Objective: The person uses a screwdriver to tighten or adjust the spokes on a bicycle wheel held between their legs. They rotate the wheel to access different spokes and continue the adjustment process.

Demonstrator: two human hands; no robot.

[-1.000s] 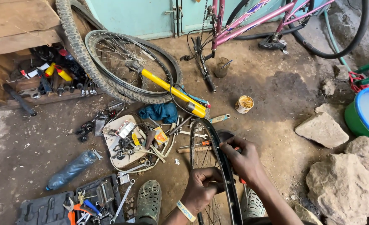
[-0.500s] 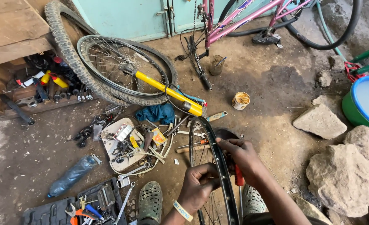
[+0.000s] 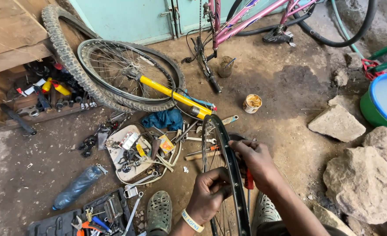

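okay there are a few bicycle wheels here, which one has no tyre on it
The bare black spoked rim standing upright between the left hand and right hand. The silver-rimmed wheel lying by the door wears its black tyre.

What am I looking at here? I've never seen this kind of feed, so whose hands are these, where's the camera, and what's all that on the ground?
There is no machine: a person works with bare hands, and the one camera sits on their head, looking down. The left hand and right hand both grip a black bicycle rim stood upright between their feet. A red-handled tool shows by the right hand. On the dirt floor lie spanners and small parts on a pale board, a blue rag, a yellow pump across a spoked wheel, a small tin, a plastic bottle and rocks. A pink bicycle stands behind.
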